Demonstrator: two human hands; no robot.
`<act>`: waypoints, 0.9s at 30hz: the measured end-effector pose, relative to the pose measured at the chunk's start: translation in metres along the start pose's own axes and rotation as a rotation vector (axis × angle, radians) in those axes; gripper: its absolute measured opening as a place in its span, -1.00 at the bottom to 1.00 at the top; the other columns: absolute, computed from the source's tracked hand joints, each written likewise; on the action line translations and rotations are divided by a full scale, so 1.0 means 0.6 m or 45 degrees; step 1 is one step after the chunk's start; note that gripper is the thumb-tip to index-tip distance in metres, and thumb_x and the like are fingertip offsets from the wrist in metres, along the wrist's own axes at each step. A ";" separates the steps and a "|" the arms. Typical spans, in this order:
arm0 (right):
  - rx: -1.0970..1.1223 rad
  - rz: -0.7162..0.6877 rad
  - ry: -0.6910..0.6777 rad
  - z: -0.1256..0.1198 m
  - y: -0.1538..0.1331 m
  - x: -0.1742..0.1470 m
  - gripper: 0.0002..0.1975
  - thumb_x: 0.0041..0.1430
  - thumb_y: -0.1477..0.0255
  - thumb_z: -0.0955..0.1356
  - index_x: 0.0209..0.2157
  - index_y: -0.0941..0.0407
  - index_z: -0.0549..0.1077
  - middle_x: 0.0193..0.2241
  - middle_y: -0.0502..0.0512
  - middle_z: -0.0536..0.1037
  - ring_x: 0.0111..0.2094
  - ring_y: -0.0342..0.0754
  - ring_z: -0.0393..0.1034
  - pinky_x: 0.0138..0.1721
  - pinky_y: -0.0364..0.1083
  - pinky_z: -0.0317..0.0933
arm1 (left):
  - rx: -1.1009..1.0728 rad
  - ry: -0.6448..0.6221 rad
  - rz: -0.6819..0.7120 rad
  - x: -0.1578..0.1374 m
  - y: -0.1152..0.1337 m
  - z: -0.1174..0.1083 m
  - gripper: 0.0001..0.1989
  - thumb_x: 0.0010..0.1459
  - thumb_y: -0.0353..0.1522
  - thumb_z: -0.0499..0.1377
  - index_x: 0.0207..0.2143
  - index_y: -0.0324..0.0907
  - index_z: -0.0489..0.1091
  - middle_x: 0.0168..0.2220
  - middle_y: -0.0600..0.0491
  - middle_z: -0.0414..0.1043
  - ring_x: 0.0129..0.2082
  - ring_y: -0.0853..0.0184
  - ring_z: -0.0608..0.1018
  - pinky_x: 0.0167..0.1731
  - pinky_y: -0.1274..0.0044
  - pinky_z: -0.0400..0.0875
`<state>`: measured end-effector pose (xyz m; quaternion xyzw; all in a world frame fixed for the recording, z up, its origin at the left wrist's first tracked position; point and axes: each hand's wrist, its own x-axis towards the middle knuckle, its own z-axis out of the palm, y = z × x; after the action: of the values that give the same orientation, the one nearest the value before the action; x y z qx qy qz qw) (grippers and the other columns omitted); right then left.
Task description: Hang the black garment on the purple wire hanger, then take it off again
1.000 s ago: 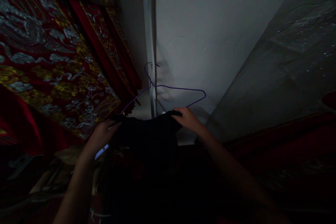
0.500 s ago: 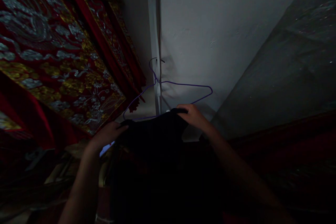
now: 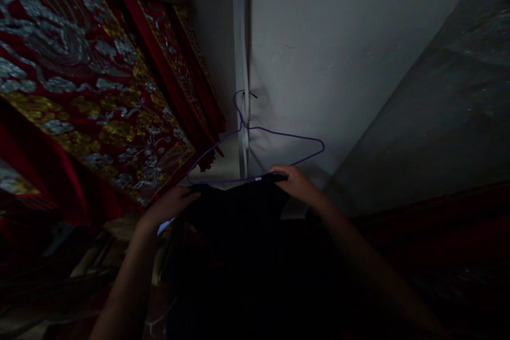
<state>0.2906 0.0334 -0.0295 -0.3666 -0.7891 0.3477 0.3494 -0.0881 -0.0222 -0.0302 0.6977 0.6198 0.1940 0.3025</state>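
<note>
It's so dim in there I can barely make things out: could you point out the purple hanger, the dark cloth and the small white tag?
Purple hanger (image 3: 241, 124): head view, on its neck, below the hook.
Dark cloth (image 3: 239, 207): head view, on its upper middle.
White tag (image 3: 258, 179): head view, on its face.

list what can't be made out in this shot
All in the head view:
Lower part of the black garment: lost in deep shadow
Any print on the white tag: too small and dim
What the pale blue item is: partly behind the left wrist
Rest of the red embroidered cloth: cut off by the left edge
</note>
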 end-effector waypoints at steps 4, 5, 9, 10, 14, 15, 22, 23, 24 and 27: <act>0.010 0.009 -0.024 -0.003 0.002 0.000 -0.79 -0.06 0.53 0.27 -0.36 0.12 0.50 -0.44 -0.03 0.52 -0.33 -0.05 0.41 -0.28 -0.14 0.17 | 0.230 0.243 0.251 -0.020 0.052 -0.026 -0.50 0.25 0.00 0.05 -0.58 -0.15 0.39 -0.46 0.04 0.39 -0.45 0.28 0.44 -0.35 0.47 0.32; 0.012 0.007 -0.022 -0.003 0.003 0.000 -0.78 -0.07 0.53 0.27 -0.35 0.12 0.50 -0.44 -0.02 0.52 -0.33 -0.05 0.42 -0.27 -0.13 0.18 | 0.264 0.294 0.309 -0.025 0.061 -0.028 -0.49 0.27 -0.01 0.05 -0.59 -0.15 0.37 -0.44 0.03 0.39 -0.42 0.28 0.46 -0.31 0.47 0.34; 0.006 0.004 0.013 0.000 0.003 0.000 -0.77 -0.07 0.53 0.27 -0.34 0.12 0.50 -0.44 -0.02 0.52 -0.33 -0.04 0.42 -0.27 -0.12 0.18 | 0.307 0.348 0.403 -0.038 0.075 -0.030 -0.52 0.31 -0.05 0.05 -0.54 -0.15 0.42 -0.31 -0.02 0.43 -0.27 0.23 0.52 -0.19 0.46 0.38; 0.004 0.006 0.016 0.000 0.003 0.000 -0.77 -0.07 0.53 0.27 -0.35 0.12 0.50 -0.44 -0.02 0.52 -0.33 -0.04 0.41 -0.27 -0.12 0.18 | 0.305 0.361 0.418 -0.041 0.075 -0.032 -0.54 0.31 -0.06 0.06 -0.51 -0.16 0.44 -0.26 -0.04 0.45 -0.23 0.21 0.54 -0.15 0.45 0.39; 0.010 -0.007 -0.003 -0.001 0.004 0.002 -0.76 -0.08 0.54 0.26 -0.34 0.11 0.50 -0.43 -0.01 0.53 -0.32 -0.03 0.42 -0.26 -0.11 0.19 | 0.288 0.491 0.531 -0.040 0.090 -0.049 -0.57 0.30 -0.09 0.10 -0.53 -0.15 0.40 -0.10 -0.08 0.50 0.00 0.13 0.54 0.02 0.41 0.37; 0.011 -0.012 -0.011 0.001 0.005 0.003 -0.76 -0.08 0.54 0.26 -0.34 0.11 0.50 -0.43 -0.01 0.53 -0.32 -0.03 0.42 -0.26 -0.11 0.19 | 0.282 0.540 0.559 -0.035 0.100 -0.055 -0.58 0.30 -0.10 0.10 -0.54 -0.15 0.38 -0.09 -0.08 0.50 0.03 0.13 0.53 0.04 0.42 0.37; 0.015 0.021 -0.037 0.037 -0.004 0.008 -0.73 -0.01 0.55 0.24 -0.32 0.12 0.53 -0.40 0.00 0.56 -0.31 -0.02 0.45 -0.25 -0.09 0.25 | 0.177 0.716 0.702 0.054 0.187 -0.053 -0.75 0.32 -0.22 0.11 -0.35 -0.17 0.43 -0.27 -0.01 0.52 -0.23 0.26 0.57 -0.16 0.48 0.41; 0.030 0.021 -0.002 0.040 -0.005 0.004 -0.72 0.03 0.54 0.24 -0.29 0.11 0.54 -0.37 0.02 0.57 -0.27 -0.01 0.46 -0.21 -0.08 0.28 | 0.132 0.723 0.696 0.065 0.191 -0.046 -0.79 0.32 -0.24 0.11 -0.22 -0.17 0.45 -0.30 0.02 0.52 -0.27 0.27 0.57 -0.19 0.49 0.41; 0.036 0.010 0.053 0.040 -0.006 -0.001 -0.70 0.08 0.53 0.24 -0.23 0.10 0.55 -0.32 0.03 0.59 -0.23 0.00 0.47 -0.16 -0.06 0.30 | 0.089 0.715 0.694 0.074 0.192 -0.040 -0.77 0.32 -0.26 0.11 -0.09 -0.17 0.44 -0.31 0.04 0.53 -0.28 0.28 0.58 -0.21 0.50 0.42; -0.008 -0.036 0.391 0.020 -0.004 -0.019 -0.55 0.17 0.46 0.29 0.11 0.06 0.45 -0.27 0.06 0.58 -0.20 0.01 0.47 -0.09 -0.01 0.33 | 0.058 0.659 0.729 0.086 0.185 -0.032 -0.69 0.34 -0.28 0.08 0.07 -0.15 0.41 -0.18 0.03 0.58 -0.21 0.27 0.61 -0.15 0.49 0.44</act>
<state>0.2855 0.0194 -0.0372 -0.4053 -0.7326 0.2801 0.4697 -0.0098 0.0265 0.0522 0.7770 0.4600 0.4264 0.0543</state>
